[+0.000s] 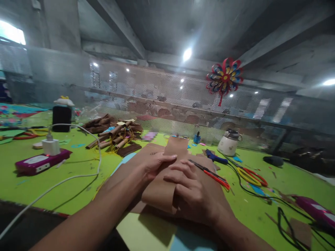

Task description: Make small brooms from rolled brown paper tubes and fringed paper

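From the head view, I see a brown paper strip (178, 146) that could go wrong in a few ways. Its near end is curled up, so it might get a bad crease if the fingers push too hard. It might also slip crooked, because it lies loose-looking on a big brown sheet (142, 155). The red-handled tool (216, 179) is close to the right hand (190, 188), and a bump could scratch the paper.

The strip runs under both hands, with its flat end poking out past them and its curl nearest the person. The left hand (154, 166) lays its thumb across it. The right fingers are half bent on top. I can't tell if either hand is pinching.
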